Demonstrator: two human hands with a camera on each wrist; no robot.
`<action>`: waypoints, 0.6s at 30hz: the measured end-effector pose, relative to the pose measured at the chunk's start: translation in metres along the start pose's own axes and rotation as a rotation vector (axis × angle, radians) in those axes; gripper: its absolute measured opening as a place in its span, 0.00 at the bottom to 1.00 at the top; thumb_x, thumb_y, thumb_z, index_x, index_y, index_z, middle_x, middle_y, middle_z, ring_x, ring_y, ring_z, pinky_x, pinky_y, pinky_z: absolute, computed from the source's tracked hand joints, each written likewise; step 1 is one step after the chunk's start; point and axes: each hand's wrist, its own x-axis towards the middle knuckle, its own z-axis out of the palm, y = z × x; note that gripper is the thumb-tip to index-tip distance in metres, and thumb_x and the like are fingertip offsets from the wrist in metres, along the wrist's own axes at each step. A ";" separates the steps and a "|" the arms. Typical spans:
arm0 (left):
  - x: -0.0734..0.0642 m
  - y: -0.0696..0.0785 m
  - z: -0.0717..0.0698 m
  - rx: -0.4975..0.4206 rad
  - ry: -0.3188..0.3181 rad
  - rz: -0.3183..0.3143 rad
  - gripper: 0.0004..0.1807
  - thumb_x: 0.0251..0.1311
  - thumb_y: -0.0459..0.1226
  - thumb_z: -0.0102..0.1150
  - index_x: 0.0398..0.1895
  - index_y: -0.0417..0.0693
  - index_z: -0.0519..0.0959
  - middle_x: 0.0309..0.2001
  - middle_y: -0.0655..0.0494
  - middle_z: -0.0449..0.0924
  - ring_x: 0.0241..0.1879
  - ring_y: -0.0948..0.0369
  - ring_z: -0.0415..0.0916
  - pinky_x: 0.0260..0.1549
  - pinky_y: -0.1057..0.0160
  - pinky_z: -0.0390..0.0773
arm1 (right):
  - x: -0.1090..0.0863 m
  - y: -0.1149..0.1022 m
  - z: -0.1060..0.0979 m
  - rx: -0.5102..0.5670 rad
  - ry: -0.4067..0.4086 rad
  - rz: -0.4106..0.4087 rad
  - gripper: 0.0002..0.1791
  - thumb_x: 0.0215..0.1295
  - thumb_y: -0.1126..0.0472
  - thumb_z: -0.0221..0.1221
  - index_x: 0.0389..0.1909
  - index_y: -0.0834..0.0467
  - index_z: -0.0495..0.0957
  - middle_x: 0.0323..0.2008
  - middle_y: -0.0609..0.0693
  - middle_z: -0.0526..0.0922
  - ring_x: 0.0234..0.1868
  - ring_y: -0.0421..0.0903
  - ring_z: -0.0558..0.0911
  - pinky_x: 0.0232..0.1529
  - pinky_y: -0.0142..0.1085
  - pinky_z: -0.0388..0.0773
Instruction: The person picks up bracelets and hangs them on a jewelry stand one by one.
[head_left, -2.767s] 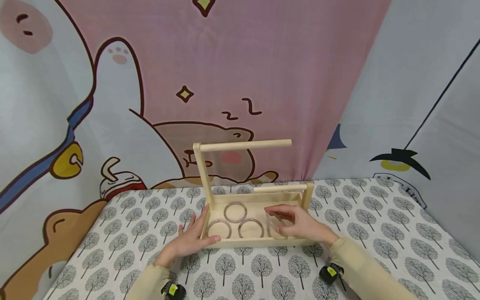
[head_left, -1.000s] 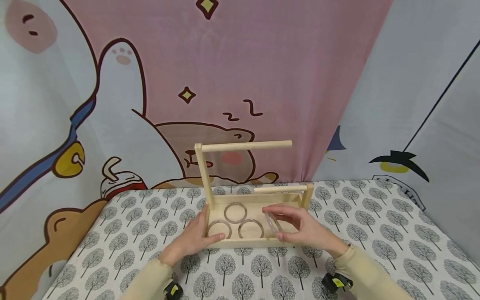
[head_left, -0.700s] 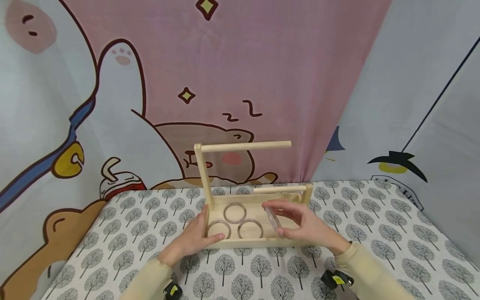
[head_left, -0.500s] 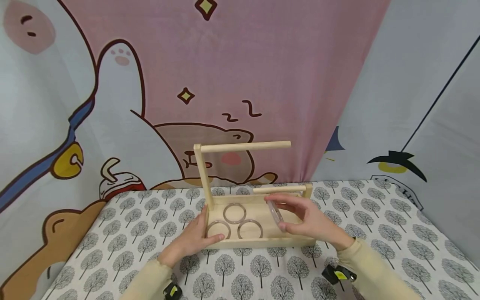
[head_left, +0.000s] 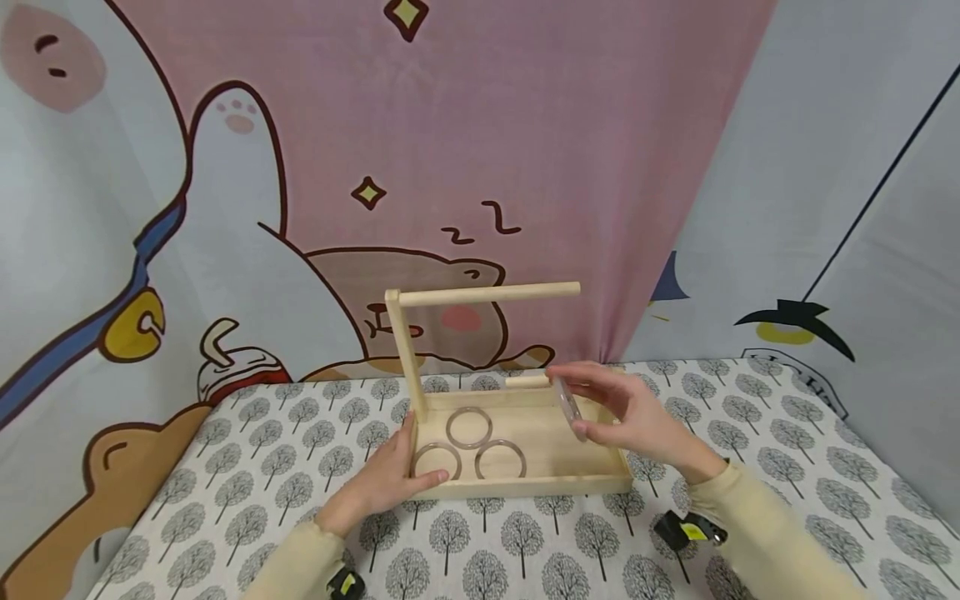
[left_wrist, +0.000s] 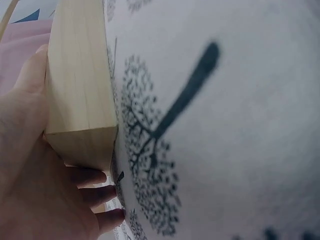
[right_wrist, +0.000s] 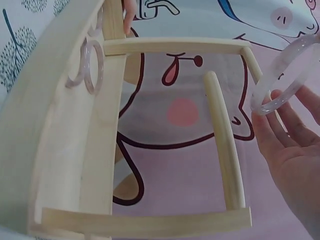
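Observation:
My right hand pinches a pale translucent bangle between thumb and fingers. The bangle tilts on edge above the right end of a shallow wooden tray stand. In the right wrist view the held bangle is apart from the bars. Three more bangles lie in the tray's left half: a rear one, a front left one and a front right one. My left hand rests at the tray's left front corner, thumb across the front rim, fingers extended along the end wall.
An upper wooden bar reaches right from the tall left post. The lower bar is partly hidden behind my right hand. Tree-printed cloth covers the table. A cartoon-printed curtain hangs behind.
My right hand has lifted the bangle from the tray floor, moving it up and right toward the lower bar. My left hand stays at the corner, its fingers now closer together.

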 end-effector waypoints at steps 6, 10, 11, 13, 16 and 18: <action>0.002 -0.003 0.002 -0.024 0.006 0.015 0.61 0.55 0.53 0.67 0.71 0.23 0.39 0.63 0.23 0.59 0.59 0.34 0.64 0.58 0.36 0.64 | 0.005 -0.001 -0.013 -0.001 0.060 0.034 0.33 0.54 0.80 0.60 0.64 0.72 0.65 0.62 0.61 0.71 0.61 0.48 0.74 0.61 0.37 0.68; 0.001 -0.002 0.001 -0.013 0.003 0.018 0.61 0.55 0.53 0.67 0.70 0.21 0.39 0.63 0.22 0.59 0.60 0.33 0.64 0.58 0.36 0.64 | 0.008 0.000 -0.022 -0.007 0.122 0.114 0.33 0.57 0.79 0.60 0.65 0.70 0.64 0.63 0.64 0.69 0.60 0.46 0.74 0.59 0.37 0.70; 0.001 -0.002 0.001 -0.008 0.003 0.019 0.61 0.55 0.53 0.67 0.70 0.21 0.39 0.63 0.21 0.59 0.59 0.33 0.64 0.58 0.36 0.64 | 0.008 0.000 -0.024 0.000 0.135 0.124 0.33 0.57 0.79 0.59 0.66 0.70 0.64 0.63 0.62 0.70 0.60 0.46 0.74 0.58 0.38 0.71; 0.001 -0.001 0.000 0.002 0.003 0.024 0.60 0.55 0.53 0.67 0.70 0.20 0.40 0.62 0.21 0.60 0.59 0.33 0.65 0.57 0.35 0.65 | 0.010 0.002 -0.028 0.015 0.158 0.128 0.32 0.58 0.79 0.58 0.66 0.70 0.64 0.63 0.59 0.71 0.60 0.45 0.75 0.58 0.37 0.71; 0.001 0.000 -0.001 0.012 0.001 0.026 0.60 0.55 0.53 0.67 0.70 0.20 0.41 0.62 0.21 0.59 0.59 0.32 0.64 0.57 0.35 0.64 | 0.011 0.005 -0.033 0.025 0.179 0.108 0.31 0.59 0.80 0.57 0.65 0.71 0.64 0.62 0.53 0.73 0.59 0.45 0.75 0.57 0.36 0.72; 0.001 0.001 -0.002 0.017 -0.004 0.018 0.61 0.55 0.54 0.66 0.70 0.20 0.40 0.63 0.21 0.58 0.60 0.32 0.63 0.58 0.36 0.63 | 0.011 0.006 -0.036 0.012 0.192 0.102 0.31 0.59 0.80 0.57 0.65 0.71 0.64 0.62 0.52 0.73 0.59 0.44 0.76 0.57 0.35 0.72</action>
